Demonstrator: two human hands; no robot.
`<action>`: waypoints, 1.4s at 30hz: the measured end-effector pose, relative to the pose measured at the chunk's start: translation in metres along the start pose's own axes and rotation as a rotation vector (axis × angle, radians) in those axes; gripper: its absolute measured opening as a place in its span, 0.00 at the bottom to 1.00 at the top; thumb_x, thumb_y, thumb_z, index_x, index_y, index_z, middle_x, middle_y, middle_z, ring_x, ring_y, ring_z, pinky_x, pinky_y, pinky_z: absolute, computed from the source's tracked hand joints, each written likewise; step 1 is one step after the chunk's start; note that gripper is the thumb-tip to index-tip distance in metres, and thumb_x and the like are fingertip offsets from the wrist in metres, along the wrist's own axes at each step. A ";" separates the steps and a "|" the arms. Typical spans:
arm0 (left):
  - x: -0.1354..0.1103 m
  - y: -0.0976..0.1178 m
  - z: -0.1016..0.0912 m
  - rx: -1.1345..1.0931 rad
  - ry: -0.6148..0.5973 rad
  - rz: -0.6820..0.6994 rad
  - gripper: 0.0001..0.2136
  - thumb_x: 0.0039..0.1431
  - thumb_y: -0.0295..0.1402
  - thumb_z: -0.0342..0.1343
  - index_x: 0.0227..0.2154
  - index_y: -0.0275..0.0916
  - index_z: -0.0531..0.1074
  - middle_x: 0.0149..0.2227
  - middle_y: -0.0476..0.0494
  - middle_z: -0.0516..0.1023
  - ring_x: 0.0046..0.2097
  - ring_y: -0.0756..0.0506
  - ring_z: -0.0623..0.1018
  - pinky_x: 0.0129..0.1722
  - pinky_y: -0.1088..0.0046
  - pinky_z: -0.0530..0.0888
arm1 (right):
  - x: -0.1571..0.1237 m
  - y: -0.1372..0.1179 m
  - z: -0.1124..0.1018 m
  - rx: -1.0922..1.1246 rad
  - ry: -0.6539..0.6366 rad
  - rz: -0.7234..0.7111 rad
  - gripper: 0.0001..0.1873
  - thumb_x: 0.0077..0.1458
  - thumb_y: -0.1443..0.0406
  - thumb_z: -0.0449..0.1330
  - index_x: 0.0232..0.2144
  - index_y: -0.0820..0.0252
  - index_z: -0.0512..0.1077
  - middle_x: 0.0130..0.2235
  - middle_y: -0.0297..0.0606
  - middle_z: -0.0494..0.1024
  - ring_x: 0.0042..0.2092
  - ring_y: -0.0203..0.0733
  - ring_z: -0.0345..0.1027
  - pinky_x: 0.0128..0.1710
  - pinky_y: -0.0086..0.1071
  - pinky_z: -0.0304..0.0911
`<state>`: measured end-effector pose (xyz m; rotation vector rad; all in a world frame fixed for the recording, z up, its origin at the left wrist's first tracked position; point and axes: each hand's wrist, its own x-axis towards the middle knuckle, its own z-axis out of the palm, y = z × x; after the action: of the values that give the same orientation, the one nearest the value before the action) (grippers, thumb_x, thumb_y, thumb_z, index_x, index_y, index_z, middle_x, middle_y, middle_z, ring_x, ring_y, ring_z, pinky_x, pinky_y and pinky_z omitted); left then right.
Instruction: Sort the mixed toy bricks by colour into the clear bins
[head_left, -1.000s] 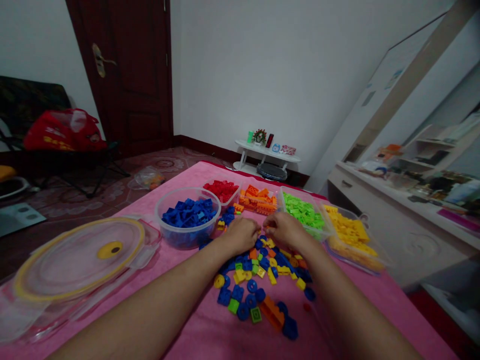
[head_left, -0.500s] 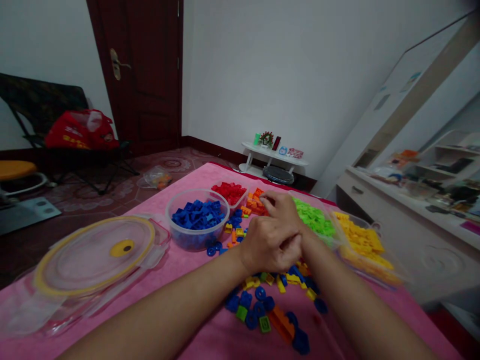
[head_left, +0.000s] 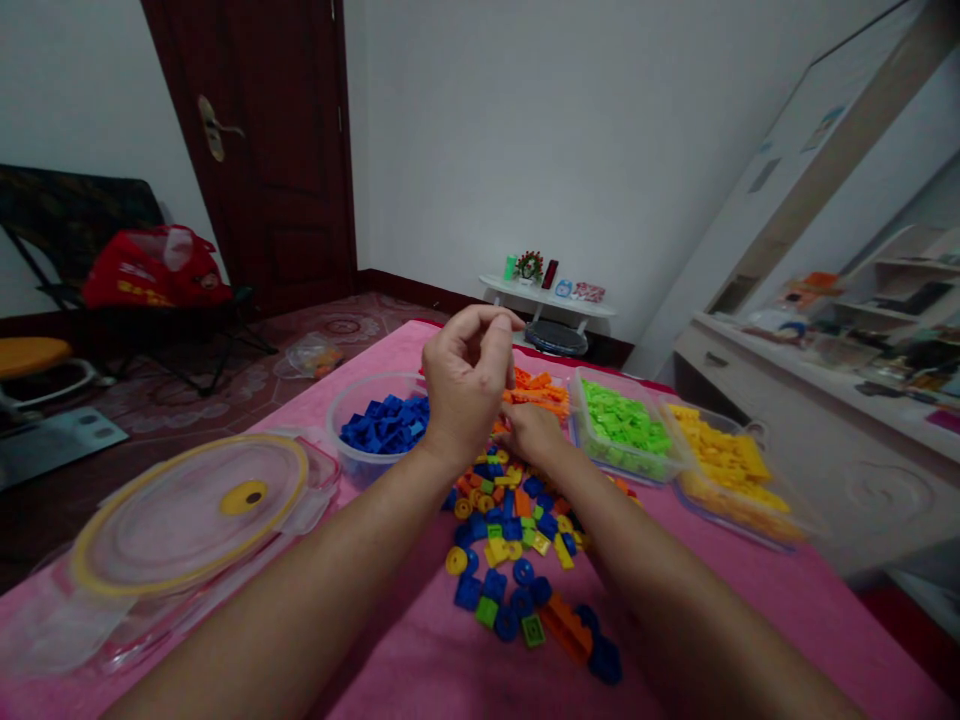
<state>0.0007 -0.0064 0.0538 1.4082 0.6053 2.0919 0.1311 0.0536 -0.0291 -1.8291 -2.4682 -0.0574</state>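
My left hand (head_left: 469, 375) is raised above the far side of the table, between the round tub of blue bricks (head_left: 386, 424) and the orange bricks (head_left: 541, 395). Its fingers are curled, thumb against forefinger; anything inside the pinch is too small to make out. Lower and to the right, my right hand (head_left: 534, 432) reaches over the mixed pile of toy building bricks (head_left: 517, 505), close to the orange bricks. Its fingers are drawn together, and my left wrist partly covers their tips. The pile mixes blue, yellow, green and orange pieces, some of them round.
Clear boxes of green bricks (head_left: 626, 420) and yellow bricks (head_left: 724, 465) stand on the right. At the left lies a clear lid with a yellow ring (head_left: 191, 510). A pink cloth (head_left: 420, 620) covers the table. Beyond are a low white shelf (head_left: 547, 296) and a door.
My hands were crossed close together over the pile. Now the left has moved up and away, while the right has dropped toward the bricks, uncovering much of the pile.
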 end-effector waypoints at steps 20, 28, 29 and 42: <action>0.004 -0.033 -0.004 -0.199 0.089 -0.216 0.05 0.56 0.31 0.51 0.27 0.36 0.69 0.13 0.58 0.61 0.15 0.56 0.62 0.17 0.82 0.61 | 0.005 0.036 -0.031 0.142 0.399 0.045 0.09 0.54 0.62 0.56 0.32 0.60 0.74 0.36 0.39 0.77 0.38 0.39 0.68 0.38 0.29 0.58; 0.003 -0.033 -0.004 -0.166 0.066 -0.242 0.06 0.55 0.33 0.52 0.27 0.36 0.69 0.13 0.58 0.61 0.16 0.56 0.63 0.17 0.83 0.61 | 0.011 -0.010 0.028 0.285 0.056 -0.065 0.13 0.51 0.64 0.59 0.40 0.59 0.76 0.41 0.40 0.79 0.42 0.40 0.70 0.40 0.28 0.60; 0.003 -0.033 -0.004 -0.158 0.062 -0.252 0.06 0.55 0.33 0.52 0.27 0.36 0.69 0.13 0.58 0.61 0.16 0.56 0.63 0.17 0.83 0.61 | 0.012 -0.009 0.028 0.291 0.047 -0.059 0.11 0.50 0.65 0.60 0.37 0.59 0.77 0.38 0.39 0.79 0.40 0.39 0.71 0.39 0.27 0.60; -0.006 -0.062 -0.014 0.629 -0.748 -0.280 0.10 0.52 0.31 0.51 0.25 0.34 0.76 0.22 0.48 0.75 0.24 0.52 0.72 0.23 0.80 0.65 | -0.069 0.044 -0.025 1.349 0.172 0.265 0.09 0.49 0.61 0.57 0.33 0.59 0.67 0.33 0.38 0.76 0.29 0.37 0.71 0.22 0.26 0.61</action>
<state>0.0010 0.0353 0.0056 2.1251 1.0899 1.0473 0.1939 -0.0014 -0.0100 -1.3106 -1.3622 1.0861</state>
